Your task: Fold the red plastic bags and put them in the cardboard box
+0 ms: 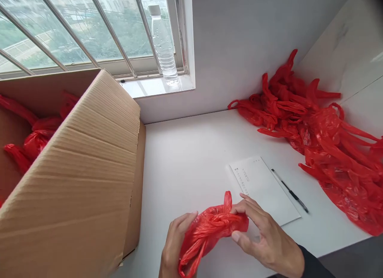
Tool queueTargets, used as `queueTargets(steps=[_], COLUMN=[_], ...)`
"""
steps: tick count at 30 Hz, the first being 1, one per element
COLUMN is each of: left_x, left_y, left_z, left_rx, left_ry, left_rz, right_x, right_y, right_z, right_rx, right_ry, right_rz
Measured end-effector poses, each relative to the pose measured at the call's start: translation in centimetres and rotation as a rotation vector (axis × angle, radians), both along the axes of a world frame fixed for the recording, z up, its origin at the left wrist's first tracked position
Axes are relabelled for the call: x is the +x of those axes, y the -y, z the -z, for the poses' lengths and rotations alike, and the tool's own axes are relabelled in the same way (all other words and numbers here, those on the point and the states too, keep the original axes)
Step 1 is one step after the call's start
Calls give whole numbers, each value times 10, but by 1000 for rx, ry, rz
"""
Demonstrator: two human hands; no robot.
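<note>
Low in the middle of the view both my hands hold one crumpled red plastic bag [209, 230] just above the white table [185, 158]. My left hand [173, 244] grips its left lower end, fingers curled under the plastic. My right hand [263, 238] pinches the knotted right end between thumb and fingers. A short twisted tail of the bag sticks up between the hands.
A large open cardboard box [89, 178] with red bags [36, 138] inside fills the left. A heap of red bags [323, 138] lies at the right against the wall. A printed sheet [266, 190] and a pen [289, 190] lie beside my right hand. A water bottle [163, 46] stands on the windowsill.
</note>
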State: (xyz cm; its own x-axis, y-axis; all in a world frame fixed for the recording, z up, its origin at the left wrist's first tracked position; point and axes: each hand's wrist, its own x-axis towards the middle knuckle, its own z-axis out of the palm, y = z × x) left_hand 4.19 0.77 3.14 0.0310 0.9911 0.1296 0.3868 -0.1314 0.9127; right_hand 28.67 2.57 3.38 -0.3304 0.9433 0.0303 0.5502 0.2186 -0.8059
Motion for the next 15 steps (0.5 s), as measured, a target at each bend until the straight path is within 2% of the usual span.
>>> queueTargets(steps=[2,4,6,9,11,15], left_x=[5,4,-1,-4,1,12], left_y=[-1,-1,-2,-1,0,-1], left_z=[-3,-6,-7,-11,-15,-26], left_rx=[36,3,-97,-216,-196,-130], left_ry=[18,55,99,160,182,226], left_rz=[62,64,-32,-220,-267,-212], right_x=[-8,-12,-11,-8,-8,-13], right_y=[2,2,2,2,2,4], right_z=[0,1,0,-7,-13,-19], right_rx=[25,56,45,-86,-159,-205], right_ry=[-28,-51,-68,-76,-83,-141], right_rz=[5,60,159,245,229,173])
